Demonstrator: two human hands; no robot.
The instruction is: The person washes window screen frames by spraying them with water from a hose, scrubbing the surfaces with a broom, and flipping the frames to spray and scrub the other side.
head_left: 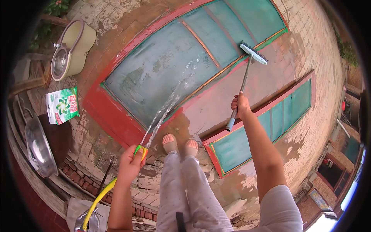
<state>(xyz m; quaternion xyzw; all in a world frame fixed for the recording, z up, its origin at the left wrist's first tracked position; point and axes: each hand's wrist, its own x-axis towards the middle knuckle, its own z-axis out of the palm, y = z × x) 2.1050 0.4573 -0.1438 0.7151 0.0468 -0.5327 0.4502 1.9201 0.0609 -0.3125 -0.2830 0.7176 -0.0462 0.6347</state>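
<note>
My left hand [130, 164] is closed round a green and orange hose nozzle [142, 152], fed by a yellow hose [96, 202]. Two streams of water [169, 103] shoot from it onto a large red-framed screen panel [150, 73] lying on the ground. In my right hand [241, 106] is the grey handle of a scrub brush [254, 54], fingers wrapped round it. The brush's head, pale blue with dark bristles, is over the panel's right edge. Below that arm lies a smaller red-framed screen panel [266, 127], partly hidden by my forearm.
A beige mop bucket [83, 50] stands at the upper left, with a green and white detergent bag [62, 106] below it. A metal basin [40, 147] leans at the left. My feet stand on wet brick paving [309, 46] between the panels. Brick buildings are at the right.
</note>
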